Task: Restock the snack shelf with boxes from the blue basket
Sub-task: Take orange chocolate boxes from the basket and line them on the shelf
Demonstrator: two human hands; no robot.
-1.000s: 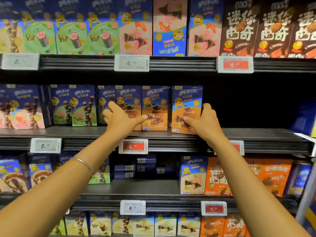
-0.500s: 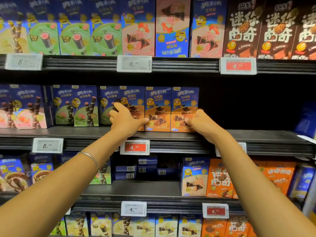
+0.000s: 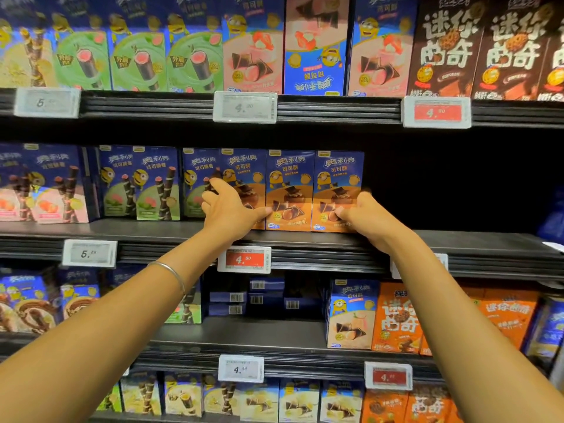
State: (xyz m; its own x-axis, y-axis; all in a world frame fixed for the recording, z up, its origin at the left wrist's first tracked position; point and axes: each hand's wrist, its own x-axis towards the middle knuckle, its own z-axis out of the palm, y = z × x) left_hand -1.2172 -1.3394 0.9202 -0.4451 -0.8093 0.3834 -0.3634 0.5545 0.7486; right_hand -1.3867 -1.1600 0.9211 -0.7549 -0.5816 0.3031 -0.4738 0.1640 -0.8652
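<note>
Mid-frame, my left hand (image 3: pixel 229 209) lies flat, fingers spread, on the leftmost orange box (image 3: pixel 244 166); my right hand (image 3: pixel 369 218) pinches the rightmost orange box (image 3: pixel 337 178) at its right edge.

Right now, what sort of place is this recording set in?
Most likely a supermarket or convenience-store snack aisle: tiered black shelves, rows of matching snack boxes facing out, and price tags clipped along the shelf edges.

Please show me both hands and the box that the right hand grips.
left hand (image 3: pixel 231 209): head view, its back.
right hand (image 3: pixel 370 220): head view, its back.
box (image 3: pixel 338 170): head view, blue upper front.
</note>
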